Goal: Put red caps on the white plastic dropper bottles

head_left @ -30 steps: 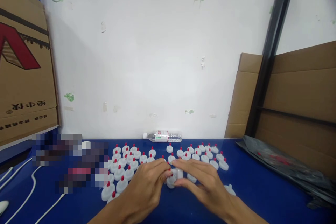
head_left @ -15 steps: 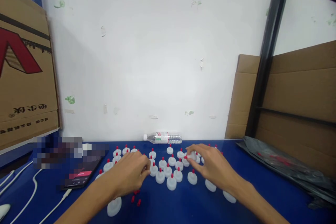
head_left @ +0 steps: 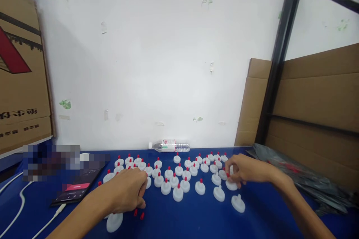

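My left hand (head_left: 130, 189) is low over the left side of the blue table, fingers curled down and pressed together beside small loose red tips (head_left: 142, 216). Whatever lies between its fingertips is hidden. On the right, my right hand (head_left: 242, 170) has thumb and fingers closed around a white nozzle cap (head_left: 231, 185); a red tip shows by the fingers. Close to that hand stand white nozzle caps with bare spouts, one (head_left: 238, 204) nearer me and another (head_left: 219, 194) to its left. Many red-tipped white caps (head_left: 178, 193) stand across the middle.
A clear plastic bottle (head_left: 171, 146) lies against the wall. At left are a phone (head_left: 81, 183) with a white cable and a large cardboard box (head_left: 22, 71). A grey plastic bag (head_left: 291, 171) lies at right, before cardboard sheets (head_left: 311, 101) and a dark metal post (head_left: 273, 71).
My right hand has moved right, from the middle group of caps to a cap at the right. My left hand has lowered toward the loose red tips. The view has shifted slightly right.
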Demonstrator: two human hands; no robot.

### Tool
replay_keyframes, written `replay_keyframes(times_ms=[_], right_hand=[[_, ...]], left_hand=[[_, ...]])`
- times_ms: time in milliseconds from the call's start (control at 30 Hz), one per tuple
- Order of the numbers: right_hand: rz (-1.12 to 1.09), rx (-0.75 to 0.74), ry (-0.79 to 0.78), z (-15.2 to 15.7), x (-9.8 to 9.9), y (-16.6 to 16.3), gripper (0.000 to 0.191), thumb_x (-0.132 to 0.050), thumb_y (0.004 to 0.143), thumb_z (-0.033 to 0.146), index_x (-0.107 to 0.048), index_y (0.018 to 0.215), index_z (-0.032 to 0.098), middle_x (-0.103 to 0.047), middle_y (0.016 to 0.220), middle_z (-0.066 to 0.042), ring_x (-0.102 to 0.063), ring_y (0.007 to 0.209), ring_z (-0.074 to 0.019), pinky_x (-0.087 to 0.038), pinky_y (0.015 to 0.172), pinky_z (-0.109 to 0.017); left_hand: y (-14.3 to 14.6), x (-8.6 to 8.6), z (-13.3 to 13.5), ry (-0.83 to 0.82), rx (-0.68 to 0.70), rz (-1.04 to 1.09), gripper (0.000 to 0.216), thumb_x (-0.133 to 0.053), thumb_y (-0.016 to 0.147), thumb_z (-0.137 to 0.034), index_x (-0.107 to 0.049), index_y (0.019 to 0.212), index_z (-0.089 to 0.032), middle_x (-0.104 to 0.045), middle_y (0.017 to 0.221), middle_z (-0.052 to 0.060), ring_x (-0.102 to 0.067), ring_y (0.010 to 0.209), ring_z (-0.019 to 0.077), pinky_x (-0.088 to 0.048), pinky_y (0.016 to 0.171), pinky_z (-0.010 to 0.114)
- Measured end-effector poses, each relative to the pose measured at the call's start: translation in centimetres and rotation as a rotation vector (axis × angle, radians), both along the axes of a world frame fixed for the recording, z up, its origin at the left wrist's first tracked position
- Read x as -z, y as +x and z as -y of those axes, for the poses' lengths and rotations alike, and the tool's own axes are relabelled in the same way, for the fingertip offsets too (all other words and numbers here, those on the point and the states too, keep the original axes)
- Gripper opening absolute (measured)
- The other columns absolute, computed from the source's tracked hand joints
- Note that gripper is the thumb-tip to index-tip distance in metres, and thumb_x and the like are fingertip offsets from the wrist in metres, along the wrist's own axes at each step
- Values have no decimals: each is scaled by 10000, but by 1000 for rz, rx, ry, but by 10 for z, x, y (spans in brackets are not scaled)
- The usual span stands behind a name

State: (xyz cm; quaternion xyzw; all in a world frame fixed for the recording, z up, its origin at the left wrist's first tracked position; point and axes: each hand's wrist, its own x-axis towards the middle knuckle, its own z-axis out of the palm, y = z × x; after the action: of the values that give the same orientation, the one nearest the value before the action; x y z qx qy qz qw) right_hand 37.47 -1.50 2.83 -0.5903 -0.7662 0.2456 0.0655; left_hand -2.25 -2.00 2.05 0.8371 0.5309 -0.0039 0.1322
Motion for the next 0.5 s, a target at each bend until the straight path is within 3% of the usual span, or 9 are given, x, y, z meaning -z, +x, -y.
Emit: replay_keyframes(times_ms=[167,333,400,500], right_hand=[[-13,60,-41,-6,11,3,129,-670,687,239,-680,797,174,-730,635,-26,-693,577,-193,-446,519,-218],[-60,113,26,1,1,8,218,-692,777,378,-677,786,161,-741,661,-49,-709,573,-191,-478,537,-219],[-111,100,-44,6,-3,11,335,-709,785,481,-692,749,149,-745,683,-70,-719,598,-195,-505,562,-221],[-91,94,-234,12,-3,8,383,-801,683,516,-736,750,144,-749,717,-72,-727,612,-196,-497,538,-205]], left_hand=[[-1,4,0,-3,62,45,173,-587,678,-98,-555,544,-202,-730,631,-2,-746,756,226,-397,535,239],[3,7,0,186,87,-35,93,-591,730,-166,-621,661,-221,-722,723,16,-682,708,234,-378,580,291],[5,7,0,250,103,-23,63,-588,744,-197,-635,715,-228,-717,790,28,-661,745,238,-388,621,307],[8,7,-1,298,126,21,68,-565,760,-219,-631,774,-231,-702,853,32,-640,786,237,-400,676,321]])
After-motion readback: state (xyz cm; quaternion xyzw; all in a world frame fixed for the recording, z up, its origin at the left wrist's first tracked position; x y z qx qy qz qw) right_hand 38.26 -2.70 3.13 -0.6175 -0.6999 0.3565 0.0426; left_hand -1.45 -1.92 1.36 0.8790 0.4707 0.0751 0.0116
